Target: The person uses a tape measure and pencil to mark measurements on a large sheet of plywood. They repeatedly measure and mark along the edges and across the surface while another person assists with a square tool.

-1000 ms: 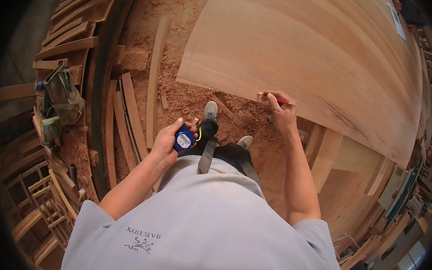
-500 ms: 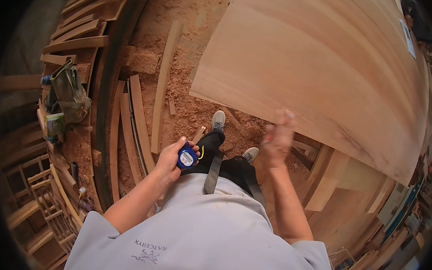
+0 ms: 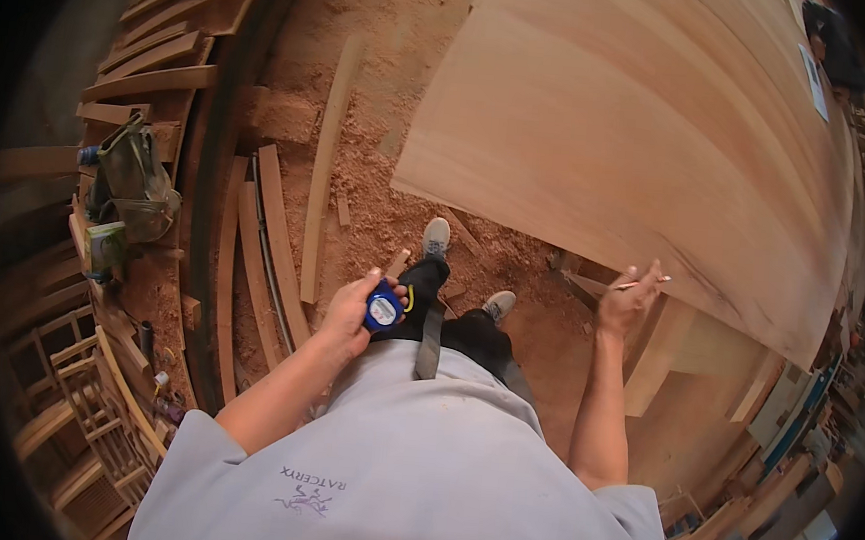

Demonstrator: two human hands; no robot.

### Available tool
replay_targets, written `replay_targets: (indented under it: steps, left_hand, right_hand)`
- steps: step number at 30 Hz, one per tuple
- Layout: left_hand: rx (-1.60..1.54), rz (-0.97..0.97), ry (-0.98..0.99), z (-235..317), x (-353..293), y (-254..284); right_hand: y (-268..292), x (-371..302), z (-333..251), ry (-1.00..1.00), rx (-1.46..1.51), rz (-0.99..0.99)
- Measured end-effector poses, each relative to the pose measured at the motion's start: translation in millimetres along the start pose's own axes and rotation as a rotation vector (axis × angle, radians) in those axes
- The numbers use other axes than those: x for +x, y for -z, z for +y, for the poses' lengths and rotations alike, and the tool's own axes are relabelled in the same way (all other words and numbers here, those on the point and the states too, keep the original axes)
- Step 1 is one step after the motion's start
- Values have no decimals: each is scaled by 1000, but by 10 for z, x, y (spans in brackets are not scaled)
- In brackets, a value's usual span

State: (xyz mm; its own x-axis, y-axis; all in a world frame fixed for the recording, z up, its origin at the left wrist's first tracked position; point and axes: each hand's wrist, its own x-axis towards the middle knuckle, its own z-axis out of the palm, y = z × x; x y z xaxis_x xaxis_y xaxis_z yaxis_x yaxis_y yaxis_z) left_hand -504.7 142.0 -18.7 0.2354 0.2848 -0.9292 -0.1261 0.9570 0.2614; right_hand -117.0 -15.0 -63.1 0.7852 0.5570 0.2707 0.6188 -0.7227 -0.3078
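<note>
My left hand (image 3: 354,310) is closed round a blue tape measure (image 3: 383,309) with a round white label and a yellow strap, held in front of my waist. Farther right, my right hand (image 3: 628,306) pinches a slim pencil (image 3: 638,282), which lies crosswise over the fingers. That hand is at the near edge of a large wooden panel (image 3: 613,132); whether it touches the panel I cannot tell. The panel's broad face shows curved grain and a dark streak near its right corner.
Sawdust and loose planks (image 3: 330,163) cover the floor ahead and to the left. On the left are stacked boards (image 3: 155,75), a green bag (image 3: 136,184) and wooden frames (image 3: 94,377). Boards (image 3: 659,356) support the panel from below. Someone in dark clothing (image 3: 834,47) is at the far right.
My right hand has moved right along the panel's near edge, and the pencil in it now shows clearly. The left hand has shifted slightly right, still holding the tape measure.
</note>
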Motion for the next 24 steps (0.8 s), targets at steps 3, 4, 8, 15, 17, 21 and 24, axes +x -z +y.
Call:
replay_targets:
  steps: [3,4,8,15,17,21,24]
  left_hand:
    - [-33,-95,-22,68,-25,-141]
    - [-78,-151,-11,98,-18,-155]
    - [-181,-270,-73,252,-132,-275]
    - [-107,-435,-94,305,-434,-853]
    - [-187,-470,-55,228,-503,-989]
    - [-142,-382,-61,221,-614,-1148]
    - [-31,-385,-76,176,-630,-1180]
  right_hand:
    - [-101,-243,-992,366,238,-153]
    - [-101,-361,-1332,549,348,-296]
    - [218,-414,-1954,518,892,-737]
    - [733,-438,-2091,334,963,-730]
    - [767,-445,-2082,366,871,-671]
    - [928,-323,-1984,359,860,-740]
    - [1010,-302,-1869,312,872,-771]
